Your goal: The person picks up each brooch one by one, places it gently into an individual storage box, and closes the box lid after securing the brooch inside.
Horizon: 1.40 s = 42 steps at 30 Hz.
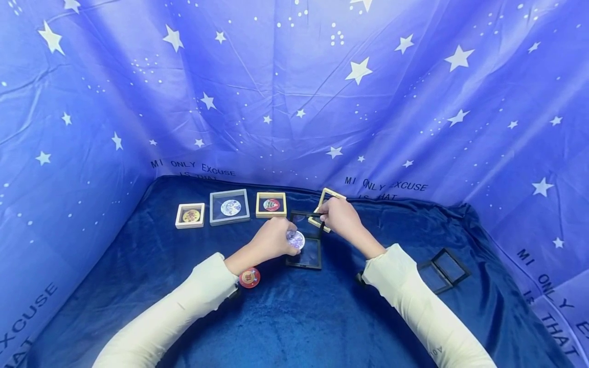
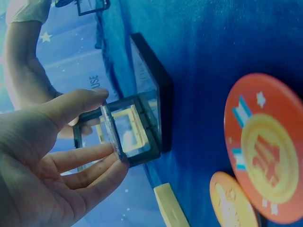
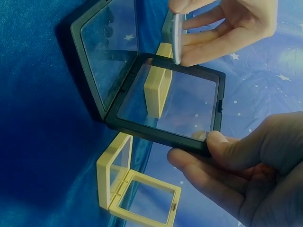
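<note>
My left hand (image 1: 272, 239) pinches a round white-and-purple badge (image 1: 296, 240) by its edge, between thumb and fingertips. In the left wrist view the badge is turned edge-on. A black hinged display frame (image 1: 303, 266) stands open just beside it, its lower half flat on the blue cloth. With thumb and fingers, my right hand (image 1: 342, 220) grips the corner of the raised half, whose black rim (image 3: 158, 137) surrounds a clear film. In the right wrist view, the badge overlaps the top edge of that raised half.
Behind my right hand stands an open yellow frame (image 3: 108, 177). Pink (image 1: 178, 225), grey (image 1: 213, 217) and yellow (image 1: 258, 213) frames with badges line the back left. Another open black frame (image 1: 453, 266) lies right. A red badge (image 1: 250, 277) lies by my left wrist, an orange one (image 2: 229, 201) near it.
</note>
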Available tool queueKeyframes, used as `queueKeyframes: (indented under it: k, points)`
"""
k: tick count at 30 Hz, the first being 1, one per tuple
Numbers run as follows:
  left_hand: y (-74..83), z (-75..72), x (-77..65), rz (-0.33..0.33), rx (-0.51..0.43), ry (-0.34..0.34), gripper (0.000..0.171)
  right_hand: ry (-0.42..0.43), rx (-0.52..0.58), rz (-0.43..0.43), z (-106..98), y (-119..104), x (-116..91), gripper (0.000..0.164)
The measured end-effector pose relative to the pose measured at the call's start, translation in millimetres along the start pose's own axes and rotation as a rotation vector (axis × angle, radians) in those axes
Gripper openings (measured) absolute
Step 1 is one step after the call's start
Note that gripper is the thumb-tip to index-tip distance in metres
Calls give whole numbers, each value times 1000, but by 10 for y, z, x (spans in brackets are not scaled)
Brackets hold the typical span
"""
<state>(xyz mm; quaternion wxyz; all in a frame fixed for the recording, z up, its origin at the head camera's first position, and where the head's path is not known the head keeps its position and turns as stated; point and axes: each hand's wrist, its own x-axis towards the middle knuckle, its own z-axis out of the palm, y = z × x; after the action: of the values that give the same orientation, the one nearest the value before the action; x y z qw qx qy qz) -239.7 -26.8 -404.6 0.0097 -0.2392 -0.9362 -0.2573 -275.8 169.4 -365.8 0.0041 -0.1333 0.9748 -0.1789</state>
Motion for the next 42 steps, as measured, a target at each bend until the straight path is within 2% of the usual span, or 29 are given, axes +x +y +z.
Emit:
queueKeyframes:
  k: [6, 13, 20, 42]
  points:
    - [23, 92, 25, -11, -12, -30, 49, 18, -1, -18, -4, 6, 14, 18]
    - [48, 160, 34, -14, -45, -35, 50, 32, -13, -30, 1, 13, 21, 17]
    - [66, 190, 54, 12, -16, -18, 50, 36, -20, -26, 18, 8, 31, 16]
    - [99, 300, 80, 22, 15, -2, 47, 33, -5, -15, 6, 4, 12, 17]
